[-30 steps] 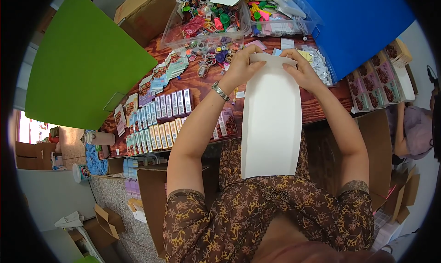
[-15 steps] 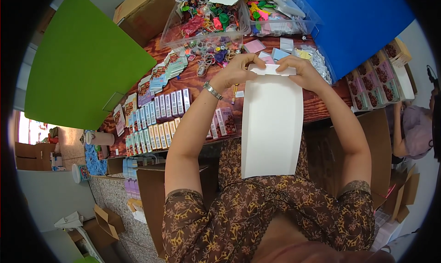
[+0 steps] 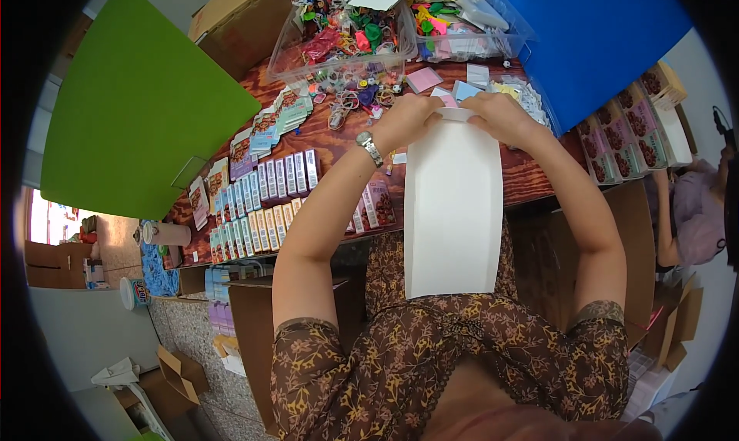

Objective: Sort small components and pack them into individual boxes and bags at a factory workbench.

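Note:
A long white cardboard sheet with folded side edges [image 3: 453,210] stretches from my lap up over the table's front edge. At its far end my left hand [image 3: 414,120] pinches the left corner, and my right hand [image 3: 500,118] grips the right corner. Between them the end flap stands partly folded, its face showing as a narrow white strip. My fingertips are mostly hidden behind the card. Just beyond my hands lie small pink and light-blue cards [image 3: 464,90].
Rows of small coloured boxes [image 3: 265,183] stand left on the wood-patterned table. Clear bins [image 3: 339,65] of colourful trinkets sit at the back. A green panel [image 3: 138,110] and a blue panel [image 3: 593,41] flank the table. Display cartons [image 3: 627,129] are at right, near another person [image 3: 697,214].
Both hands have turned over the far end of the sheet, knuckles now up, and the end flap has folded further. The sheet's near end stays at my lap.

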`<state>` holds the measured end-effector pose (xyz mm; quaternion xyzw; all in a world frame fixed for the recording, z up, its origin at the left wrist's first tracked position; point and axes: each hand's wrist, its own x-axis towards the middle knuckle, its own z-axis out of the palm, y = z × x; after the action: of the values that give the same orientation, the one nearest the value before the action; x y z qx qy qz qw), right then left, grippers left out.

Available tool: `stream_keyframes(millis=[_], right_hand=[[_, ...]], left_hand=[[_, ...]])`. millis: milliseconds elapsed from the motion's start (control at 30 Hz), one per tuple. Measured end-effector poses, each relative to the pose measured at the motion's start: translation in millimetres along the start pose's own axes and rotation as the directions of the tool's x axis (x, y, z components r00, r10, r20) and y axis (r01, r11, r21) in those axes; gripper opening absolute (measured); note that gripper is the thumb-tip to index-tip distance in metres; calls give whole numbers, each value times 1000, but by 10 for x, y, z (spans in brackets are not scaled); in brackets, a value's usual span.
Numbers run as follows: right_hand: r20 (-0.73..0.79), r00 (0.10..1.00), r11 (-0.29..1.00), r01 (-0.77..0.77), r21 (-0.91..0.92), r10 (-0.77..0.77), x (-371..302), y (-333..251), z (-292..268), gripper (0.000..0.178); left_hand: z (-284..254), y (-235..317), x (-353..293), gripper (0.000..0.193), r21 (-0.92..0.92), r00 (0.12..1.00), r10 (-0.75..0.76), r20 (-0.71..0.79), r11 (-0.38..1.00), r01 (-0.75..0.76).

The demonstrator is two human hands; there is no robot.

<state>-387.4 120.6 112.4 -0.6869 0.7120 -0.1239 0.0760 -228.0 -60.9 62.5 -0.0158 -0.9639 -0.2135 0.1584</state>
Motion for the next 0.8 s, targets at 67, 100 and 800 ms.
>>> stream_keyframes(millis=[67, 100, 800], right_hand=[[86, 995, 994, -39, -100, 48, 51, -116, -19, 39], [104, 993, 986, -44, -161, 61, 81, -110, -5, 33], [42, 993, 594, -99, 798, 109, -24, 388, 623, 42]], left_hand=[[1, 8, 41, 21, 43, 1000, 4, 7, 999, -4], [-25, 43, 73, 19, 86, 1000, 13, 15, 996, -14], [-1959, -564, -1169, 31, -30, 861, -421, -286, 902, 431]])
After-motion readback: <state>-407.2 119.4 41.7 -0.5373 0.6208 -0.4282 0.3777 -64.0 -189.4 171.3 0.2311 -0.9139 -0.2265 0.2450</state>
